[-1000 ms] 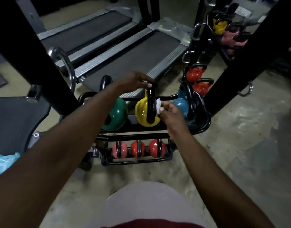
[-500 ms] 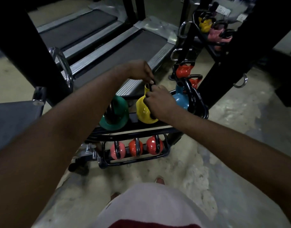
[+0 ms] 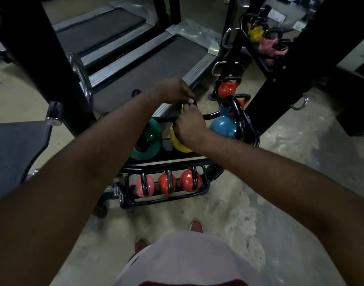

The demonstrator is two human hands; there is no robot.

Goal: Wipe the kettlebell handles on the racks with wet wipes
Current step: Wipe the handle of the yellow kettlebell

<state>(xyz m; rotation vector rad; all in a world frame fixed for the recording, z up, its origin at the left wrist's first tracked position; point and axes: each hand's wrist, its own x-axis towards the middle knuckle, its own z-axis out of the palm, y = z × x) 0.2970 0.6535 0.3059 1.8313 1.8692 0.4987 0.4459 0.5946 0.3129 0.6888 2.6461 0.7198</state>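
Note:
A yellow kettlebell (image 3: 178, 144) with a black handle stands in the middle of the upper shelf of a low black rack (image 3: 166, 162). My left hand (image 3: 174, 90) pinches the top of that handle. My right hand (image 3: 189, 126) is wrapped round the handle's near side, just below the left hand; the wet wipe is hidden inside its fingers. A green kettlebell (image 3: 149, 144) sits to the left and a blue one (image 3: 223, 125) to the right. Three small pink and red kettlebells (image 3: 167, 183) line the lower shelf.
Black frame uprights (image 3: 53, 65) stand left and right (image 3: 296, 58) of the rack. Two treadmills (image 3: 148, 65) lie behind. A second rack with red kettlebells (image 3: 227, 88) and a yellow one (image 3: 254, 32) is at the back right. A dark bench pad (image 3: 16, 149) is at left. Concrete floor surrounds.
My right hand has gone from holding the white wipe beside the handle to closing round the handle, hiding the wipe. The view has shifted slightly; my left hand stays on the handle's top.

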